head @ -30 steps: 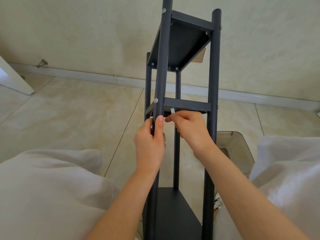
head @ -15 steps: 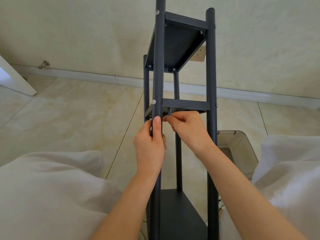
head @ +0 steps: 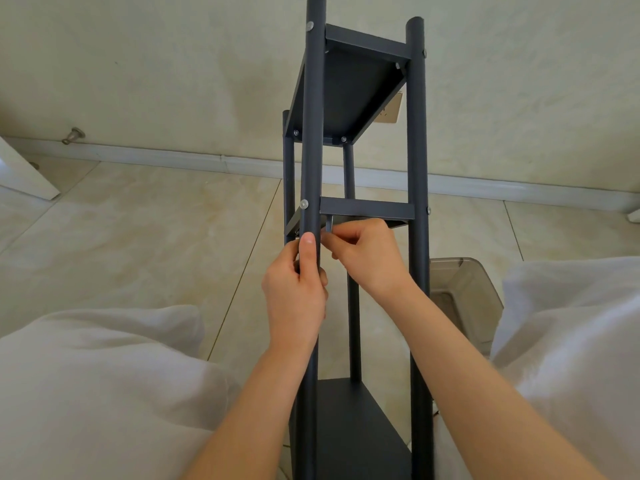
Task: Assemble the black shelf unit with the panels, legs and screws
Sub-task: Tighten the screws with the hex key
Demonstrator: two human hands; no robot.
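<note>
The black shelf unit (head: 417, 150) stands upright between my knees, with three panels fixed between four round legs. My left hand (head: 294, 296) grips the near left leg (head: 313, 116) just below the middle panel (head: 367, 210), thumb lying up along the tube. My right hand (head: 367, 258) reaches under that panel and pinches a small silver hex key (head: 328, 226) at the panel's near left corner. A silver screw head (head: 304, 204) shows on the leg at that joint.
A smoky transparent plastic bin (head: 460, 292) sits on the tiled floor right of the unit. My white-clad knees (head: 104, 375) flank the unit on both sides. A wall with a white baseboard (head: 173, 157) runs behind, with a door stop (head: 74, 135) at the left.
The view has shifted slightly. My right hand has turned the hex key a little under the middle panel; my left hand keeps its grip on the leg.
</note>
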